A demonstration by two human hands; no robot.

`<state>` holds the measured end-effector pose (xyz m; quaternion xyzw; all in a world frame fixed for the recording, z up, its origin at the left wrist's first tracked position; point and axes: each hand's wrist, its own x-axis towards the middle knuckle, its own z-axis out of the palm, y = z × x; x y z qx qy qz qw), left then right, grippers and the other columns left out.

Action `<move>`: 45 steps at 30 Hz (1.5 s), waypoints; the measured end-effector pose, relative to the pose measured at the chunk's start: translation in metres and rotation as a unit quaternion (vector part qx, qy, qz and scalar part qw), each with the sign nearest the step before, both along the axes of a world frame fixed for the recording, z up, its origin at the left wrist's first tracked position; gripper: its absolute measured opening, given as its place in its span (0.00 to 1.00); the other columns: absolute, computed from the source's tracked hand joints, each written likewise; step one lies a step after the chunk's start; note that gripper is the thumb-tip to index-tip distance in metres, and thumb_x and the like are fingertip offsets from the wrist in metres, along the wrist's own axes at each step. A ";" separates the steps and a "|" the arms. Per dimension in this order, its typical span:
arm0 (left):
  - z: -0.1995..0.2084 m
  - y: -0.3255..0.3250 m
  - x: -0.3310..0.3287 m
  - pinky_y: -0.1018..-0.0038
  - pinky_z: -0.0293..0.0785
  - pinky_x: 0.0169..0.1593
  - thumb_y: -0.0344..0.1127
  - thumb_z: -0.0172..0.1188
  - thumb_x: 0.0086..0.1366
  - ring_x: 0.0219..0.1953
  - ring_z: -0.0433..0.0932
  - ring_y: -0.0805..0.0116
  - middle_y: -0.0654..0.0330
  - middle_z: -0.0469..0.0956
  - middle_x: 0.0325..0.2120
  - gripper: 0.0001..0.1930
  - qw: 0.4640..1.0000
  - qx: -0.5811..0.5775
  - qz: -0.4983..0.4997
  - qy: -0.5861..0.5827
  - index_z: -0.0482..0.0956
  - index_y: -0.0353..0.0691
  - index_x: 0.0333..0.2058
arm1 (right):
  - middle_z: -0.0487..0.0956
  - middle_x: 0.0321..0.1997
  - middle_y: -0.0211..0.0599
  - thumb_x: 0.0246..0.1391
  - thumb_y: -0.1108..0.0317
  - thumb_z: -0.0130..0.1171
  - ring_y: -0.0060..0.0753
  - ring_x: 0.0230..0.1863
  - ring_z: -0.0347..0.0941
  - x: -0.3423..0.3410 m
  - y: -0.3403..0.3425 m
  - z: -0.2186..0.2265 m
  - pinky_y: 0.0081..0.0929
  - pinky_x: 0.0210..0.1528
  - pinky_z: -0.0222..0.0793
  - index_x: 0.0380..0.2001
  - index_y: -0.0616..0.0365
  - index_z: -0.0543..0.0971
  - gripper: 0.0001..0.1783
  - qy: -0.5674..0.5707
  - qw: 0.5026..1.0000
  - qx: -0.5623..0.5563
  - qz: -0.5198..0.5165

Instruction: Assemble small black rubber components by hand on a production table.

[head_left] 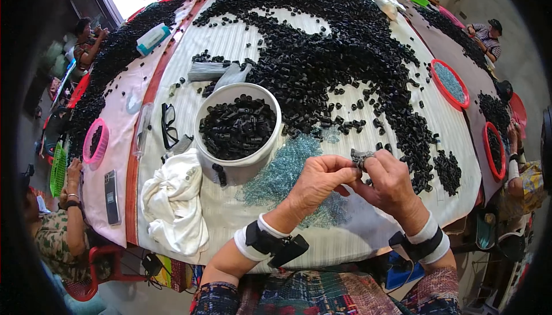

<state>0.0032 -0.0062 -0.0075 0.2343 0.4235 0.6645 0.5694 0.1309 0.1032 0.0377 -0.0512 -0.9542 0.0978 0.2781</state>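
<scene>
My left hand (pixel 321 181) and my right hand (pixel 391 181) meet over the near part of the table, fingers pinched together. Between their fingertips is a small dark part (pixel 360 157), partly covered by the fingers. It looks greyish where light falls on it, and its exact kind is unclear. A loose heap of tiny translucent blue pieces (pixel 270 180) spreads under and left of my hands. Left of that, a white bowl (pixel 277 136) holds many short black cylindrical parts (pixel 238 128). One black part (pixel 219 174) lies below the bowl.
Black parts (pixel 339 56) cover much of the white-clothed table. Glasses (pixel 168 125), a white cloth (pixel 175 200) and grey bundles (pixel 207 71) lie left. A red-rimmed basket (pixel 432 76) holds blue pieces at right. A phone (pixel 111 197) lies at left; other people work around.
</scene>
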 end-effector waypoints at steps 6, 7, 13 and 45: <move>0.019 -0.001 -0.013 0.76 0.77 0.28 0.35 0.55 0.63 0.28 0.79 0.70 0.55 0.79 0.32 0.09 0.979 0.061 0.195 -0.010 0.73 0.37 0.39 | 0.70 0.29 0.45 0.37 0.68 0.67 0.47 0.29 0.71 0.006 0.016 0.010 0.34 0.29 0.69 0.33 0.64 0.72 0.19 0.029 0.998 -0.035 -0.053; 0.025 -0.002 -0.021 0.75 0.77 0.28 0.36 0.54 0.64 0.28 0.79 0.71 0.55 0.79 0.32 0.09 0.972 0.063 0.227 0.004 0.72 0.38 0.40 | 0.71 0.30 0.45 0.39 0.71 0.65 0.47 0.30 0.71 0.008 0.021 0.012 0.34 0.29 0.69 0.32 0.64 0.72 0.16 0.041 0.996 -0.038 -0.063; 0.028 -0.010 -0.069 0.74 0.78 0.27 0.41 0.52 0.65 0.29 0.79 0.69 0.57 0.77 0.31 0.12 0.898 0.130 0.412 -0.086 0.68 0.39 0.38 | 0.72 0.27 0.41 0.43 0.76 0.58 0.46 0.31 0.71 0.022 0.049 -0.005 0.36 0.33 0.69 0.28 0.61 0.72 0.07 -0.025 0.986 -0.116 -0.117; 0.004 0.000 -0.017 0.80 0.76 0.25 0.32 0.58 0.61 0.26 0.77 0.74 0.57 0.79 0.30 0.08 0.999 0.001 -0.026 0.020 0.74 0.35 0.37 | 0.73 0.31 0.41 0.40 0.76 0.59 0.43 0.33 0.72 -0.009 0.014 0.006 0.35 0.35 0.71 0.36 0.60 0.71 0.16 -0.005 0.992 -0.053 0.117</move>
